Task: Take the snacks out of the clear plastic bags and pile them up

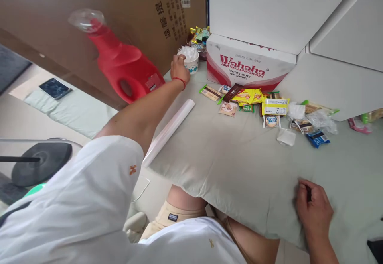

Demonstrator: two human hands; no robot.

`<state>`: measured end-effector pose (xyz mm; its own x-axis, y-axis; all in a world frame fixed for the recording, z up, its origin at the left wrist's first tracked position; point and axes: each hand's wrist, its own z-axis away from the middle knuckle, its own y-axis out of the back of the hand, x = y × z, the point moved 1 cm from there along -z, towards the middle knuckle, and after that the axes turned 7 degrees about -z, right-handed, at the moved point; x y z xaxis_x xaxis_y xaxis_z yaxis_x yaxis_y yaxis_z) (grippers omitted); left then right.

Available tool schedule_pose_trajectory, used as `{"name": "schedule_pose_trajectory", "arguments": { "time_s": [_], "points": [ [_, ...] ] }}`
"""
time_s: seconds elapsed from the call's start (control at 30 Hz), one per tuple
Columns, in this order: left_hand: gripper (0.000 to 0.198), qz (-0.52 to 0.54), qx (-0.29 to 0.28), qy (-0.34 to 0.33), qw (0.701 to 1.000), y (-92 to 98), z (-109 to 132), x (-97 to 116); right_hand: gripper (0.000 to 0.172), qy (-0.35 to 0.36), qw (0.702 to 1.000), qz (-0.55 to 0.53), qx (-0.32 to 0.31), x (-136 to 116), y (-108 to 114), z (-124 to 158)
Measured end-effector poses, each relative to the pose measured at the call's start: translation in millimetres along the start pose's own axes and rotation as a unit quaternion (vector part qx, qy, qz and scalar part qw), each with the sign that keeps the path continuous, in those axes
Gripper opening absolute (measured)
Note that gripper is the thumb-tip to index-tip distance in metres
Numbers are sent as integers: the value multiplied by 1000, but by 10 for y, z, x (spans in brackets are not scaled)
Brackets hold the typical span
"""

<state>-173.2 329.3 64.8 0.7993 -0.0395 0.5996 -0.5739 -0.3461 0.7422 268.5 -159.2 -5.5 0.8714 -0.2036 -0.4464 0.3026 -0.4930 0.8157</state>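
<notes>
My left hand (178,67) reaches far across the cloth-covered table (239,156) and its fingers close on the rim of a small paper cup (191,63) stuffed with white tissue. A red cord circles that wrist. My right hand (312,208) rests near the table's front edge with fingers curled down on the green cloth; I cannot make out anything in it. A pile of snack packets (254,100) lies in the middle, in front of a red and white Wahaha carton (245,66).
A red jug (119,62) with a clear cap leans against a large brown cardboard box (134,4) at the left. A white roll (169,130) lies along the table's left edge. White panels (329,36) stand behind right. A black fan base (38,162) sits on the floor.
</notes>
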Motion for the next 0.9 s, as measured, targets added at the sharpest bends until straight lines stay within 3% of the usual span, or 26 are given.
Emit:
{"name": "schedule_pose_trajectory", "arguments": {
  "time_s": [0.07,0.17,0.23,0.3,0.47,0.57,0.67,0.73,0.77,0.83,0.9],
  "points": [
    [43,-26,-40,-26,999,-47,-219,-112,33,-12,1000,5,-3,-20,14,12],
    [24,-2,-75,3,997,-138,-408,-180,31,-41,999,1,-7,-64,30,12],
    [12,36,-71,18,997,-161,-419,-174,28,-58,998,-9,-5,-90,28,3],
    [21,73,-56,6,996,-123,-331,-133,28,-65,998,-18,-3,-95,17,-9],
    [20,102,-55,-84,990,186,236,112,32,-83,996,-41,1,-22,11,-31],
    [10,95,-65,-137,984,374,767,360,33,-128,987,-93,20,-82,52,-57],
    [13,130,-95,-177,971,479,1424,751,30,-163,963,-207,55,-330,66,-122],
    [13,212,-151,-160,952,503,1905,1089,33,-204,913,-351,32,-554,16,-184],
    [12,259,-184,-139,938,503,2149,1264,38,-229,870,-436,-3,-667,-24,-215],
    [11,338,-247,-139,898,478,2622,1588,54,-275,758,-588,-69,-866,-102,-269],
    [11,368,-289,-183,865,412,3035,1825,68,-301,654,-686,-106,-1007,-149,-291]
  ]
}}
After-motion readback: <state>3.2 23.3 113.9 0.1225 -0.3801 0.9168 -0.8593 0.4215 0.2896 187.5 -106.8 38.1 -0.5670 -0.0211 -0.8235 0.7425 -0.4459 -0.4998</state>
